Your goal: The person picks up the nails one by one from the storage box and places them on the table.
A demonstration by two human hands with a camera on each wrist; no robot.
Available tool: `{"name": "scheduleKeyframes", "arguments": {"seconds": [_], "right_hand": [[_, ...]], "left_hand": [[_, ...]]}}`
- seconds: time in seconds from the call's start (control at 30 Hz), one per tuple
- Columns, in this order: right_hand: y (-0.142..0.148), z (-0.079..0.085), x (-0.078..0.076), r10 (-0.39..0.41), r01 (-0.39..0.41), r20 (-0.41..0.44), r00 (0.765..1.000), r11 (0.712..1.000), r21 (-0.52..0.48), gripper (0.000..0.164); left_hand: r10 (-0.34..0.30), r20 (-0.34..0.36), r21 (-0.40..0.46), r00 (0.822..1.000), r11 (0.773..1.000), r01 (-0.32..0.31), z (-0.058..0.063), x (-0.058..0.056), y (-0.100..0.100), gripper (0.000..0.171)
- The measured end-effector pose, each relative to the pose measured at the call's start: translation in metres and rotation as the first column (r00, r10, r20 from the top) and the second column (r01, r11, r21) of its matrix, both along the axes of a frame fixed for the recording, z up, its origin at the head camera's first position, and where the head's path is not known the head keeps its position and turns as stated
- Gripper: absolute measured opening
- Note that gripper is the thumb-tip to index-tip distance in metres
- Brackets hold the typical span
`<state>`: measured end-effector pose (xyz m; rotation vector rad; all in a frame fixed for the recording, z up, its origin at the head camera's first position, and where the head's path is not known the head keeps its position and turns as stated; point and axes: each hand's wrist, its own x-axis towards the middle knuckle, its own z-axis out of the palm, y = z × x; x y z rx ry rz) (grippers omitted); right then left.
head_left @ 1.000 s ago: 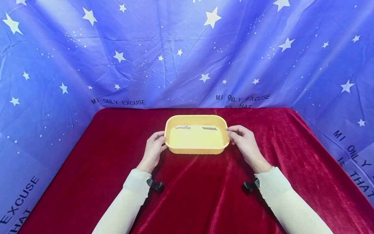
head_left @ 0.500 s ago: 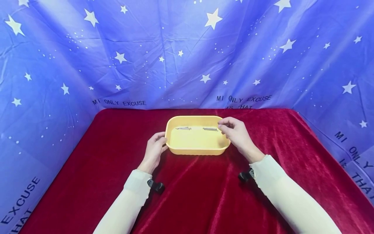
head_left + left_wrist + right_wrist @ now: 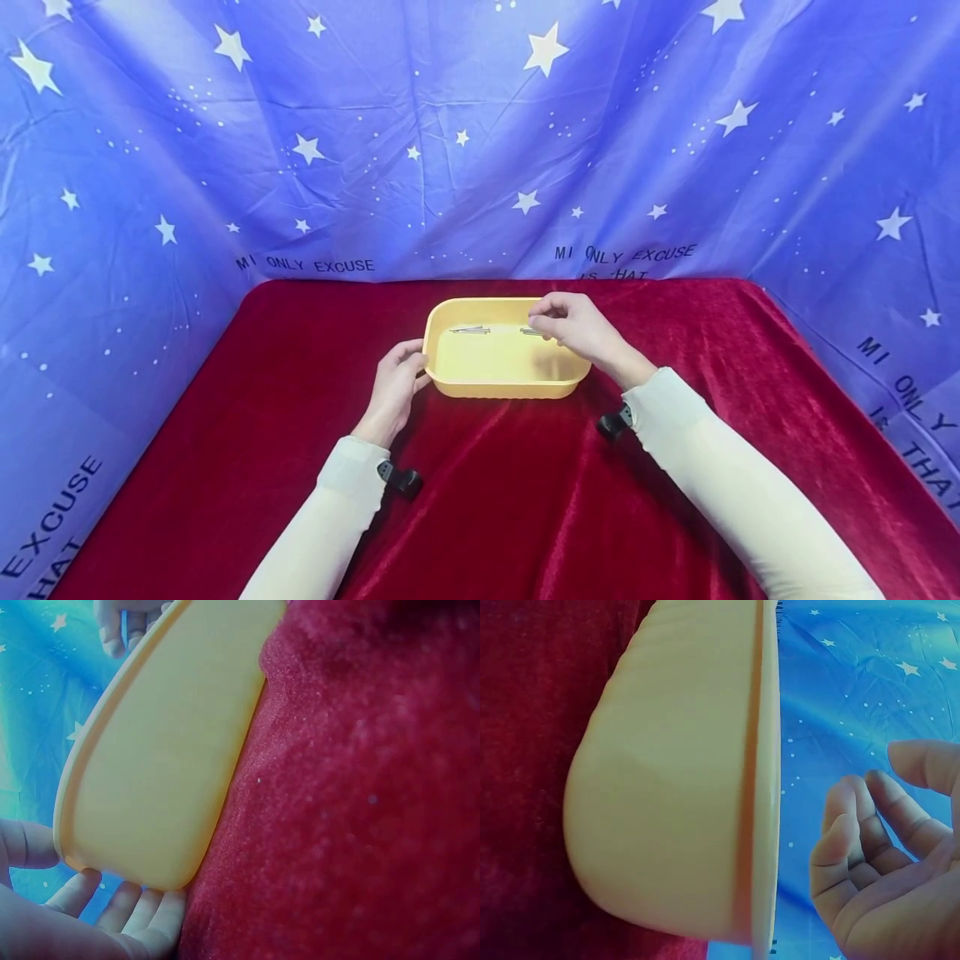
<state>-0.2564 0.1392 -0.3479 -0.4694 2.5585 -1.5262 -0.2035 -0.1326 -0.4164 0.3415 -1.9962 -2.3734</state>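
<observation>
A yellow plastic basin (image 3: 506, 388) sits on the red cloth. Two small bunches of thin metal nails lie inside it: left-hand nails (image 3: 470, 331) and right-hand nails (image 3: 529, 332), the latter partly hidden by fingers. My left hand (image 3: 393, 379) holds the basin's left end; in the left wrist view its thumb is at the rim and its fingers (image 3: 124, 906) press the outer wall. Above the basin's right half hovers my right hand (image 3: 581, 329), fingers loosely bent near the right-hand nails. Nothing shows between those fingers in the right wrist view.
Red velvet cloth (image 3: 262, 433) covers the table around the basin. A blue curtain (image 3: 450, 200) with white stars hangs behind the table and along both sides. A black camera (image 3: 615, 423) sits on the right wrist, another black camera (image 3: 401, 479) on the left.
My right hand has let go of the basin's right end and moved left and slightly away from me, over the basin. The left hand and the nails have stayed in place.
</observation>
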Motion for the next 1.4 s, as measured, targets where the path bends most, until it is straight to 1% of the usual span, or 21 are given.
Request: {"name": "scheduleKeyframes", "arguments": {"seconds": [0.07,0.3,0.37,0.43,0.53,0.63,0.83,1.07,1.23,1.4], "right_hand": [[-0.003,0.001,-0.002,0.016,-0.016,0.007,1.000,1.000,0.008,0.018],[-0.012,0.004,-0.010,0.032,-0.032,-0.001,0.999,0.999,0.006,0.016],[-0.014,0.005,-0.013,0.038,-0.038,-0.010,0.999,0.999,0.021,0.015],[-0.016,0.007,-0.015,0.040,-0.038,-0.028,0.999,0.997,0.066,0.013],[-0.020,0.010,-0.018,0.054,-0.039,-0.079,0.995,0.985,0.170,0.012],[-0.024,0.013,-0.020,0.081,-0.055,-0.100,0.992,0.970,0.237,0.012],[-0.033,0.016,-0.021,0.148,-0.114,-0.101,0.984,0.952,0.283,0.011],[-0.041,0.016,-0.029,0.198,-0.125,-0.150,0.969,0.910,0.394,0.014],[-0.045,0.017,-0.033,0.255,-0.171,-0.153,0.955,0.891,0.421,0.017],[-0.049,0.017,-0.037,0.298,-0.208,-0.149,0.943,0.876,0.435,0.017]], "left_hand": [[0.000,-0.003,0.002,1.000,1.000,0.000,0.000,0.000,0.000,0.037],[-0.006,-0.007,0.022,1.000,1.000,0.006,-0.003,-0.001,-0.001,0.038],[-0.008,-0.009,0.020,1.000,1.000,0.008,-0.003,-0.001,-0.001,0.038],[-0.005,-0.007,0.019,1.000,1.000,0.005,-0.003,-0.001,-0.002,0.038],[-0.002,-0.003,0.015,1.000,1.000,0.002,-0.003,-0.002,-0.001,0.038],[0.000,0.002,0.011,1.000,1.000,0.000,-0.003,-0.002,-0.001,0.038],[0.005,0.001,0.015,1.000,1.000,-0.005,-0.003,-0.002,-0.002,0.039],[0.004,-0.002,0.010,1.000,1.000,-0.004,-0.002,-0.001,0.001,0.038],[0.013,-0.010,0.002,1.000,1.000,-0.013,-0.003,0.000,0.002,0.040],[0.022,-0.001,0.004,1.000,1.000,-0.022,0.000,0.000,0.001,0.041]]}}
